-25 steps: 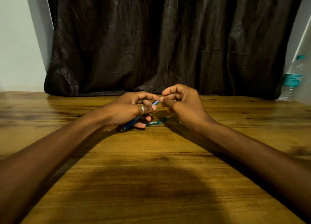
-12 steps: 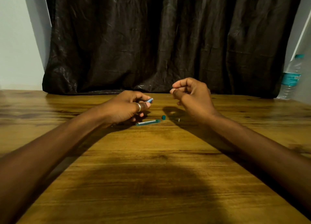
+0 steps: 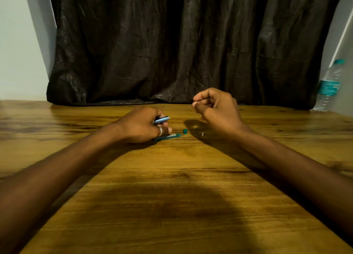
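My left hand [image 3: 142,126] rests on the wooden table [image 3: 172,177] and grips a light blue pen barrel [image 3: 162,119], whose end sticks out to the right past the fingers. A ring sits on one finger. A teal pen piece [image 3: 169,136] lies on the table just under that hand, with a small teal cap [image 3: 185,131] and a tiny metal bit [image 3: 202,133] to its right. My right hand [image 3: 215,108] hovers above these bits, fingers curled, thumb pressed to the forefinger. Whether anything is pinched there is too small to tell.
A dark crumpled curtain [image 3: 191,49] hangs behind the table's far edge. A clear water bottle with a teal label [image 3: 329,85] stands at the far right by the wall.
My two hands met at the pen's tip and have since come apart. The right hand rose up and to the right. The left hand sank onto the table with the barrel.
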A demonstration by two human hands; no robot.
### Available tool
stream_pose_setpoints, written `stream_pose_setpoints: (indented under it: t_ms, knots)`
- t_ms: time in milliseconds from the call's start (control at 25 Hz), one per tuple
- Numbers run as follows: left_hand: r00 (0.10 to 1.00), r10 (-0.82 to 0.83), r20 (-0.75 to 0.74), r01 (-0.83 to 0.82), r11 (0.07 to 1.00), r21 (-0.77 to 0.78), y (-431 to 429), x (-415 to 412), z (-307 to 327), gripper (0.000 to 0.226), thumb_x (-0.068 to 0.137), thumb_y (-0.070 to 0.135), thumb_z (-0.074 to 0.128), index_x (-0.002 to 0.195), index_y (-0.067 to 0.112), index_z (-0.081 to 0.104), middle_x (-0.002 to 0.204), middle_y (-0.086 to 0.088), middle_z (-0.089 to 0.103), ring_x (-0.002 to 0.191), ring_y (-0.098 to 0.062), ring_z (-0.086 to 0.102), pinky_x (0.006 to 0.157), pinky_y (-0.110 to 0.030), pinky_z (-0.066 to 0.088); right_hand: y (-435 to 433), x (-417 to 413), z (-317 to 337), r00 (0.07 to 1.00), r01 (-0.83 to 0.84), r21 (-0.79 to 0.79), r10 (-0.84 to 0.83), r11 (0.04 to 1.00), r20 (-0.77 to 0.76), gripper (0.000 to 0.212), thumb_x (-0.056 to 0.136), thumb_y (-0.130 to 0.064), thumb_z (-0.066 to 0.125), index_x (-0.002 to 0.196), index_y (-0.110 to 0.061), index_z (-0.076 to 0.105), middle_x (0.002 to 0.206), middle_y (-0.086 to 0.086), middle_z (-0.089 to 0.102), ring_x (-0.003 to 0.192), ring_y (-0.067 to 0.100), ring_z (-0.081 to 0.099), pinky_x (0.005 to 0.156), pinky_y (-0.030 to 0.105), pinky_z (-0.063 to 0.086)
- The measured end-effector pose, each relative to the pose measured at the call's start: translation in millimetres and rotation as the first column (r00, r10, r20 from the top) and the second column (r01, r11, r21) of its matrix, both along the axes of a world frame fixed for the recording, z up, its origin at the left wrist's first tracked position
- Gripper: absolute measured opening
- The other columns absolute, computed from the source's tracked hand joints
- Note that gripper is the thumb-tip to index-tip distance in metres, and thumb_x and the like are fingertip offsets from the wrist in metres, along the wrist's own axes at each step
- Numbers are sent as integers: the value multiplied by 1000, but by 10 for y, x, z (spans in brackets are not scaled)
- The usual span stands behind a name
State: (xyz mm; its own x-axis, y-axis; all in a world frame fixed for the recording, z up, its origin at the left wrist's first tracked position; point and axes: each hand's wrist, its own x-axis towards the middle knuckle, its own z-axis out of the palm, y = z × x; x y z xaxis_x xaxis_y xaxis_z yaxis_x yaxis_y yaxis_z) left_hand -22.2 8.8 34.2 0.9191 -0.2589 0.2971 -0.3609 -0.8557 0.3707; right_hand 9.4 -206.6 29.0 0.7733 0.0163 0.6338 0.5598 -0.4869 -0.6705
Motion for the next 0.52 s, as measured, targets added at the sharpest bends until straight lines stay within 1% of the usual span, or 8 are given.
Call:
stream_pose_setpoints:
  t_ms: [120,240,360,440,520]
  knots:
    - [999,23,-35,-23,1000,1,5,-16,30,27,82,51,75,94,27,74,88,6,73,84,-11,66,75,-33,54,1,17,-10,1000,2,-2,-2,1000,15,9,88,-17,72,91,-26,71,79,-6,73,68,1,67,64,23,55]
    - [997,25,-75,-23,999,29,24,-14,27,25,80,54,75,90,32,80,84,8,77,82,-9,69,76,-37,57,4,21,-13,1000,12,-21,-12,1000,22,9,88,-18,72,90,-27,71,76,-8,72,66,0,65,62,21,54]
    - [993,36,-114,-30,998,56,32,12,-9,18,81,47,77,89,31,80,85,8,77,83,-9,69,81,-41,58,3,2,-8,999,21,-44,-20,999,30,9,88,-19,72,90,-28,70,76,-8,71,66,1,66,60,19,51]
    - [991,35,-126,-33,999,21,32,38,-29,10,82,38,79,88,31,80,88,13,77,85,-5,68,84,-38,57,7,-11,-7,999,27,-59,-25,998,33,8,89,-20,72,91,-27,71,76,-8,71,69,3,68,60,18,52]
    - [990,33,-140,-36,999,-17,31,57,-35,5,81,33,81,85,33,79,88,16,76,88,-3,68,83,-31,55,10,-10,-12,999,32,-72,-30,997,31,7,89,-21,72,93,-27,71,77,-9,72,72,4,68,61,17,53]
